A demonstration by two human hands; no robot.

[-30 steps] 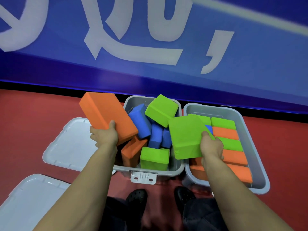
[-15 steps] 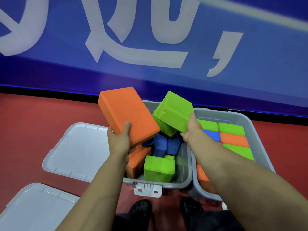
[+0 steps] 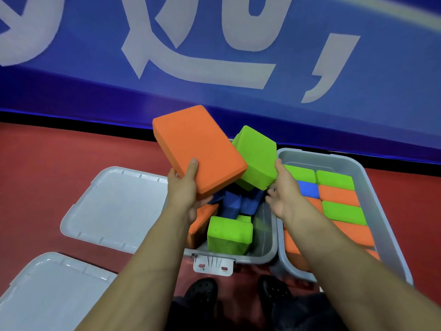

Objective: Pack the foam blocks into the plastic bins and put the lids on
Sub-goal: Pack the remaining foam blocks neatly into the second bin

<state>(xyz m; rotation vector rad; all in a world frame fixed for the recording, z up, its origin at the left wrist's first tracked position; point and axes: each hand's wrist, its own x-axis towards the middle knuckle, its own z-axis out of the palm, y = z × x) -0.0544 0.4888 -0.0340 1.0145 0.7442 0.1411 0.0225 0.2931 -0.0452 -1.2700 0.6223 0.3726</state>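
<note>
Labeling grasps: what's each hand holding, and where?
Left hand grips the orange block by its near corner. Right hand holds the green block at its right edge.

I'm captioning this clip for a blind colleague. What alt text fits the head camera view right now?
A person's left hand holds an orange block and the right hand a green block above the left bin, a jumble of blocks. The right bin holds neat rows; two lids lie on the red floor.

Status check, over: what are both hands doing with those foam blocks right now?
Left hand grips orange foam block. Right hand holds green foam block. Both above jumbled grey plastic bin. White lids off.
</note>
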